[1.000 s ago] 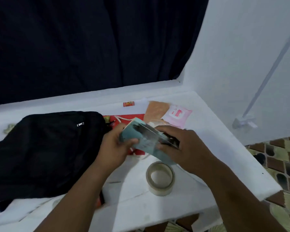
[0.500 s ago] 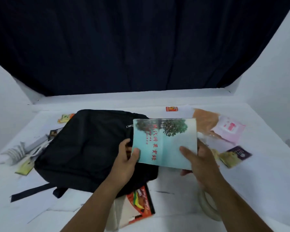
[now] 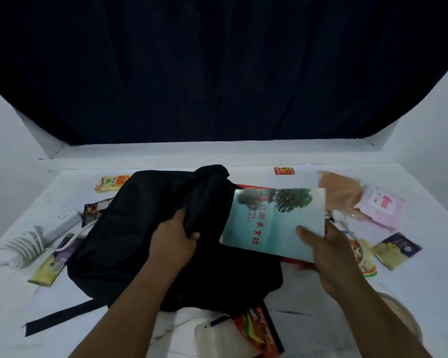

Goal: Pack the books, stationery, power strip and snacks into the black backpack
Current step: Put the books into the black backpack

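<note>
**Book at the mouth of the backpack**

Holding a teal book (image 3: 274,223) by its near right corner, the right hand (image 3: 329,254) has its thumb on the cover and its fingers curled beneath. The cover shows a dark tree and red characters. The book's left edge meets the raised dark fabric of the black backpack (image 3: 145,228), which lies in the middle of the white table (image 3: 411,293). The left hand (image 3: 173,244) grips a fold of that fabric, fingers wrapped round it, lifting it just left of the book. A red edge shows under the book on its far and near sides.

On the left lies a white power strip (image 3: 65,223) with its coiled cable (image 3: 23,246), touching the backpack's side. Near it are a dark snack packet (image 3: 93,210), a yellow-green packet (image 3: 49,264) and, farther off, an orange and yellow packet (image 3: 111,182). A black strap (image 3: 60,316) trails out toward the near left.

To the right are a tan pouch (image 3: 342,192), a pink packet (image 3: 383,205), a dark and yellow packet (image 3: 396,249) and a small red packet (image 3: 284,171) at the far side. By the near edge sit a red booklet (image 3: 261,332) and a tape roll (image 3: 404,321), partly hidden by the right arm.
</note>
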